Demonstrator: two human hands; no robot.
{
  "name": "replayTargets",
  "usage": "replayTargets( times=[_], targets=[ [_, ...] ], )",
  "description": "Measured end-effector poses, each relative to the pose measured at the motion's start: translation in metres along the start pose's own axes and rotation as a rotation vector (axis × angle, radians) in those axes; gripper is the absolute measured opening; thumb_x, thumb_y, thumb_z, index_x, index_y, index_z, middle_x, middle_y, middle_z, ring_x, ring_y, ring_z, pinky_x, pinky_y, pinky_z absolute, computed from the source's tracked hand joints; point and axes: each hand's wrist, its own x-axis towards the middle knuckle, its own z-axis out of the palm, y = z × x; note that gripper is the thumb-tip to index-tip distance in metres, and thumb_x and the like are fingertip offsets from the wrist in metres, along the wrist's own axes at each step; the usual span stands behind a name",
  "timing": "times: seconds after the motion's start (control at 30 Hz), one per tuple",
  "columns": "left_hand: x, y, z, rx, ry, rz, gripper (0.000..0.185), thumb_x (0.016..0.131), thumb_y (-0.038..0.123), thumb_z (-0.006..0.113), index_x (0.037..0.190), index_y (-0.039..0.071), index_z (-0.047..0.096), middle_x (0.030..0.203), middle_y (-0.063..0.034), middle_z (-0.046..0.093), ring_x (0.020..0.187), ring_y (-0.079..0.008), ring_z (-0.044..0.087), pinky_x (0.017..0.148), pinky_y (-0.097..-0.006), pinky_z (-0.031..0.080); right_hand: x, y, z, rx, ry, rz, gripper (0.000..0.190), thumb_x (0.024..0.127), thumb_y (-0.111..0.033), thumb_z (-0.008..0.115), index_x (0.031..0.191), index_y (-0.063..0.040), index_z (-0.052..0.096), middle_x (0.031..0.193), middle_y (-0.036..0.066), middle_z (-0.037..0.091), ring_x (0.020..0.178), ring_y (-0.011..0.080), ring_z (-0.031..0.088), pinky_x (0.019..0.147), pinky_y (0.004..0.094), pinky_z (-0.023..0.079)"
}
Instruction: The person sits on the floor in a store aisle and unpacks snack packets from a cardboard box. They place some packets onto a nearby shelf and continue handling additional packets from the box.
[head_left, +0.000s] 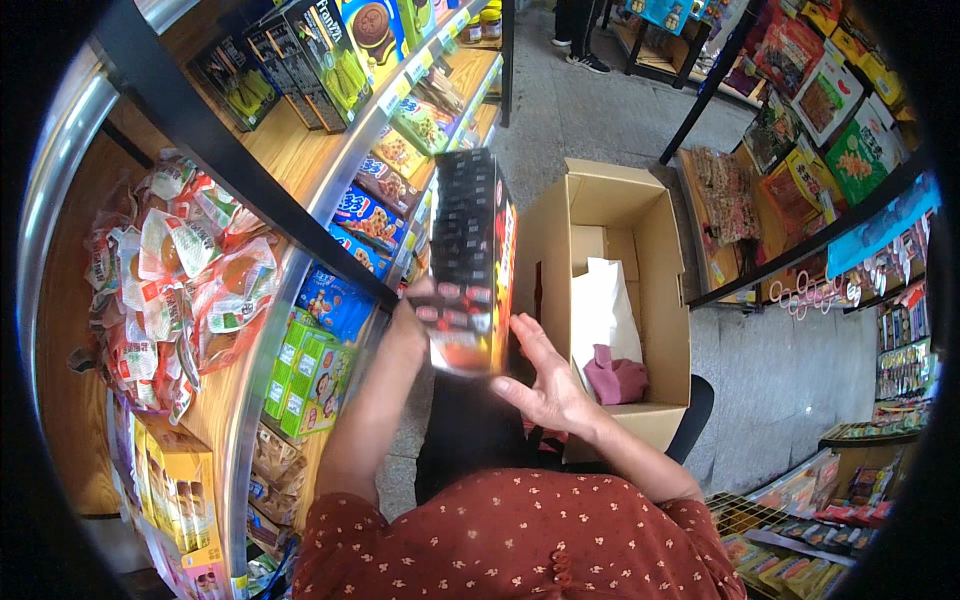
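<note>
A tall black carton (466, 225) with red and yellow printing on its side is held up in front of me, slightly blurred. My left hand (411, 326) grips its lower left side, with some of the fingers hidden. Close to the carton's right side is my right hand (551, 382), its fingers and thumb spread; whether the fingertips touch the carton is hard to tell. Just right of both hands stands an open cardboard box (664, 300). Inside it lie a white sheet (607, 307), perhaps paper, and a mauve cloth (616, 376).
Shelves at left hold bagged snacks (176, 270), biscuit packs (375, 199), green boxes (309, 379) and black cartons (311, 64). A dark shelf post (247, 169) slants close to my left hand. Racks of packets (802, 180) line the right; a person's shoes (589, 62) show far ahead.
</note>
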Motion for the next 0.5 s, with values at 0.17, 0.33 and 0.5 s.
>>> replayTargets(
  times=[0.17,0.33,0.5],
  targets=[
    [0.096,0.036,-0.031,0.033,-0.064,-0.016,0.034,0.094,0.026,0.046,0.116,0.003,0.057,0.102,-0.0134,0.067,0.088,-0.0253,0.066,0.080,-0.0425,0.055,-0.003,0.012,-0.019,-0.727,0.002,-0.240,0.050,0.078,-0.023,0.071,0.115,0.008,0.057,0.129,0.026,0.046,0.128,0.0449,0.038,0.107,0.0534,0.028],
    [0.184,0.029,-0.097,-0.004,0.013,-0.028,0.033,0.093,0.026,0.045,0.113,0.004,0.059,0.101,-0.0137,0.067,0.088,-0.0258,0.066,0.080,-0.0436,0.055,-0.003,0.019,-0.031,-0.748,-0.028,-0.185,0.038,0.074,-0.017,0.071,0.104,0.005,0.062,0.126,0.018,0.052,0.126,0.0351,0.043,0.104,0.0553,0.030],
    [0.231,-0.041,-0.179,-0.110,0.170,-0.028,0.032,0.093,0.025,0.044,0.109,0.004,0.061,0.100,-0.0141,0.067,0.088,-0.0263,0.065,0.081,-0.0447,0.054,0.003,0.026,-0.034,-0.617,-0.084,-0.152,0.033,0.069,-0.012,0.073,0.097,0.004,0.065,0.114,0.017,0.060,0.115,0.0333,0.052,0.101,0.0537,0.033]
  ],
)
